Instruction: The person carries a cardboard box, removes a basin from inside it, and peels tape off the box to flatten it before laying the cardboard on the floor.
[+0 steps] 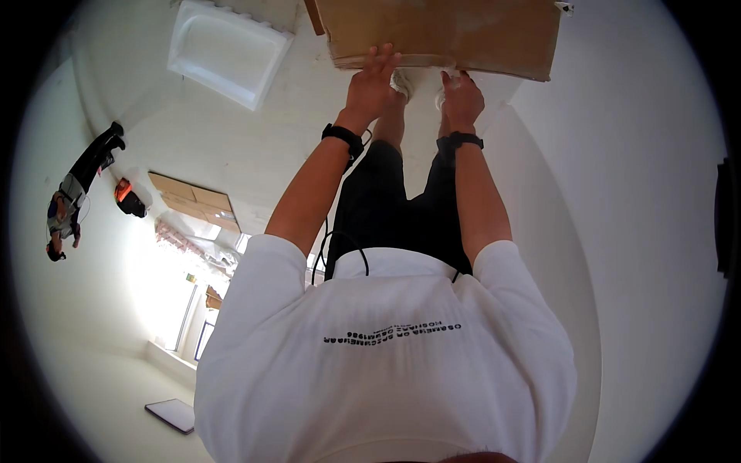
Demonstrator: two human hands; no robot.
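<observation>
Closest is my white shirt [386,386]. A cardboard box [448,32] lies just beyond my left hand [372,86], fingers over its near edge, and my right hand [463,99], at that edge; I can't tell whether either grips.

The premises are an indoor room of plain interior finish, with a pale wall [656,193] to the right of the cardboard box [444,38] and a pale floor [301,147] beneath it; whether home or workplace cannot be determined. Packing material indicates an unpacking area: a white moulded tray [284,52] left of the box, and flat cardboard [195,202] farther left, behind it.
</observation>
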